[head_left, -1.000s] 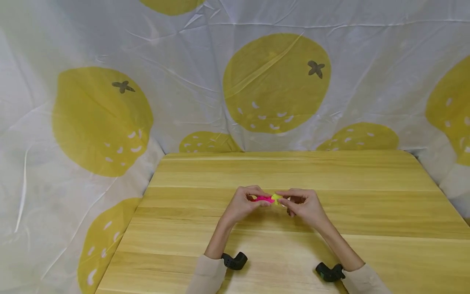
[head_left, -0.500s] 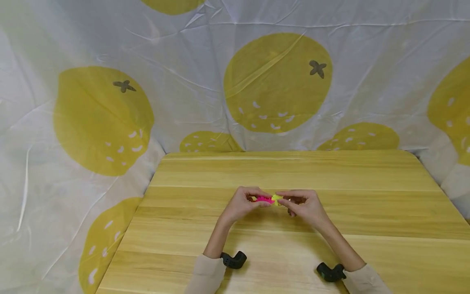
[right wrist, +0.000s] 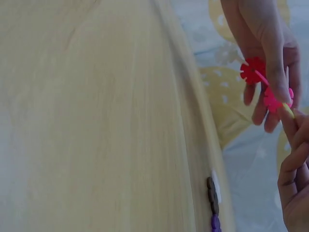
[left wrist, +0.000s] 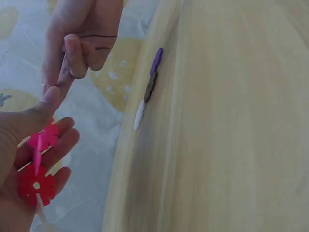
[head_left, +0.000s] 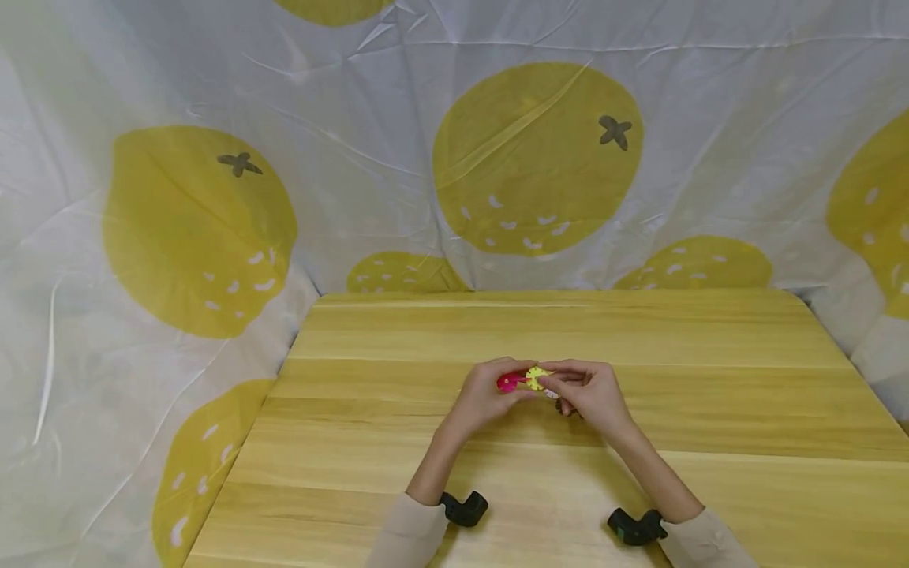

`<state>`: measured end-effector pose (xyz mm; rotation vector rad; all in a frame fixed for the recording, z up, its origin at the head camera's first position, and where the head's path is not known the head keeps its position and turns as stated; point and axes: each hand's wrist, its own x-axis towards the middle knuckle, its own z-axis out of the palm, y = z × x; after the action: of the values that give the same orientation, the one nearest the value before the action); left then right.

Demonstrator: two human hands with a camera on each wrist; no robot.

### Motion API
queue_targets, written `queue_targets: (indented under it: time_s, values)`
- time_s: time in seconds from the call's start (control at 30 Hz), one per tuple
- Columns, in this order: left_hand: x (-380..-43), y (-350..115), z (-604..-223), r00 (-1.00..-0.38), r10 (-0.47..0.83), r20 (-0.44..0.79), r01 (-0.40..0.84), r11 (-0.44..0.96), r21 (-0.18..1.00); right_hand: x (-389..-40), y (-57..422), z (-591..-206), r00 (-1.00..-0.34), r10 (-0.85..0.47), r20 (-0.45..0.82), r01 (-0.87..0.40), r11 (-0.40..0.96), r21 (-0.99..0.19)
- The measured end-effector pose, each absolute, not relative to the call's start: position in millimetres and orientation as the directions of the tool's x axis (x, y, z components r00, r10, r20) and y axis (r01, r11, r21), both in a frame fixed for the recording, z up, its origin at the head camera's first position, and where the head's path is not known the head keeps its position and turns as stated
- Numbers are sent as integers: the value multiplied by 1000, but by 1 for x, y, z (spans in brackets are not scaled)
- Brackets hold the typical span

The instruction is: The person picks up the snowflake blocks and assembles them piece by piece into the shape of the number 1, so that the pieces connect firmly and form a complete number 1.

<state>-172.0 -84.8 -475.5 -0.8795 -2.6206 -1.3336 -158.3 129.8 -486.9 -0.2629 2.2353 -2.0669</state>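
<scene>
Counter (head_left: 398, 331), one, pale wood. Far edge straight, with rounded corners, backed by a hanging cloth (head_left: 341, 118); side edges splay outward toward the person. Room: the top extends left and right of both forearms and on past the left hand (head_left: 486, 394) and right hand (head_left: 596, 394), which sit well apart from the far and side edges.

Surface: lengthwise grain, plank seams. Surround: cloth, grey-white, creased, with large yellow fruit prints (head_left: 536, 158). Sleeves (head_left: 412, 528), two, beige; black wrist devices (head_left: 465, 509), one per arm.

Left hand: thumb and fingers pinching a notched pink disc (left wrist: 47, 140). Linked to it by an edge-on pink piece (left wrist: 37, 159), a red disc (left wrist: 43, 189), centre-holed, lies along the fingers.

Right hand: thumb and finger pinching a notched yellow disc (head_left: 534, 377), which touches the pink disc; depth of the join cannot be told.

Purple piece (left wrist: 157, 60), brown piece (left wrist: 150, 87), white piece (left wrist: 139, 116): one row, near the right hand; hanging or resting, cannot be told.
</scene>
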Motion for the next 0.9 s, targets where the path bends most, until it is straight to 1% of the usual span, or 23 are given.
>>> queue_targets:
  time_s: [0.13, 0.23, 0.43, 0.6, 0.7, 0.8, 0.9]
  values:
    - [-171, -80, -476, -820, 430, 377, 561, 476, 677, -158, 129, -486, -984, -178, 16, -21, 25, -999]
    - [-170, -80, -475, -836, 412, 363, 540, 491, 684, -161, 132, -485, -983, -181, 9, -17, 45, -999]
    - [-171, -90, -475, -860, 381, 341, 506, 544, 669, -164, 143, -489, -985, -169, 27, -53, 153, -987]
    - [-159, -100, -482, -896, 338, 288, 437, 551, 711, -160, 146, -504, -966, -251, -66, -1, 255, -967]
    - [-158, -100, -482, -907, 318, 275, 411, 532, 740, -163, 148, -510, -963, -254, -90, 2, 326, -945]
    - [-164, -97, -478, -902, 321, 289, 422, 506, 752, -168, 151, -512, -975, -219, -45, -43, 378, -925]
    - [-165, -98, -476, -901, 335, 275, 419, 514, 748, -169, 148, -515, -972, -232, -24, -80, 430, -899]
